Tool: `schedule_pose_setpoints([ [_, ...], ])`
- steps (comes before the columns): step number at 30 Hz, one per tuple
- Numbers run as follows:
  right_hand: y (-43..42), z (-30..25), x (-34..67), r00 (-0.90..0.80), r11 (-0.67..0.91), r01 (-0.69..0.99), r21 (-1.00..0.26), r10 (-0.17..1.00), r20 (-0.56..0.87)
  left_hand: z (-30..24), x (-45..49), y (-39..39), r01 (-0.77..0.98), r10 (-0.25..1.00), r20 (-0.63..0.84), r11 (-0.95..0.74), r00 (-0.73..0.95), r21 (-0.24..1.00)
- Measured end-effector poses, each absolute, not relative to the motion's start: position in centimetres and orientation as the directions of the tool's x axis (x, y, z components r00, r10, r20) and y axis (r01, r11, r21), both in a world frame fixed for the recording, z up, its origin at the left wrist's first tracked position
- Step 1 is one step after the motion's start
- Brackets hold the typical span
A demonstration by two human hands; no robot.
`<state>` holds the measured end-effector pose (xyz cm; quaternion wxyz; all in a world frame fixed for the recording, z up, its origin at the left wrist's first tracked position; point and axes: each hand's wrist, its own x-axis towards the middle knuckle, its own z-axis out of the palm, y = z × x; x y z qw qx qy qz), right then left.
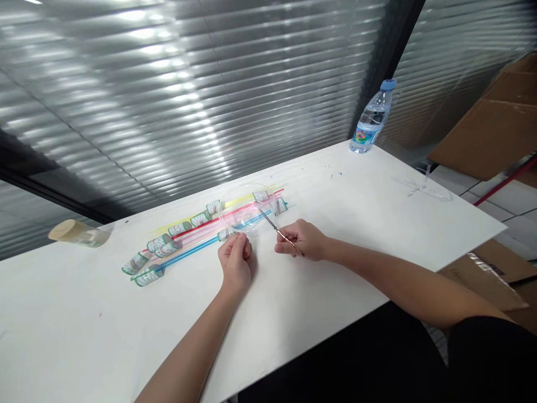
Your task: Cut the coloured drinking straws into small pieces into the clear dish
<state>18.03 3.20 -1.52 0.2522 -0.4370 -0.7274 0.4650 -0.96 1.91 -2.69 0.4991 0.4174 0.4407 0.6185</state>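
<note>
My right hand (304, 239) is closed around a small pair of metal scissors (274, 226), whose blades point up and to the left. The fingers of my left hand (237, 260) are pinched at the lower edge of a clear, thin loop (221, 215) that looks like plastic tubing. Behind both hands lie long thin coloured sticks: yellow, red (201, 226), pink and blue (191, 248). Several short rolls with green-and-white printed wraps (180, 228) sit around or against them. The loop overlaps their right-hand end, and the part inside my left fingers is hidden.
A water bottle (371, 120) with a blue cap stands at the table's back right corner. A beige-lidded jar (79, 233) is at the back left. Blue scraps (340, 173) and clear tubing (438, 196) lie right. Blinds (268, 84) border the white table (138, 336); cardboard boxes (490, 129) are beyond.
</note>
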Motion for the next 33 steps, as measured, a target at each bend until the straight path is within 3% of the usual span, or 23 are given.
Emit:
schedule_pose_setpoints([
  [13,3.11,-1.38,17.94,-0.499,0.178,0.443,-0.879,0.863,-0.077,-3.22,-1.29,1.92,-0.225,0.995,0.073,-0.087,-0.072,0.970],
  [33,3.26,-1.62,17.95,-0.488,0.172,0.411,-0.895,0.871,-0.056,-3.14,-1.14,1.90,-0.216,0.995,0.065,-0.080,-0.078,0.973],
])
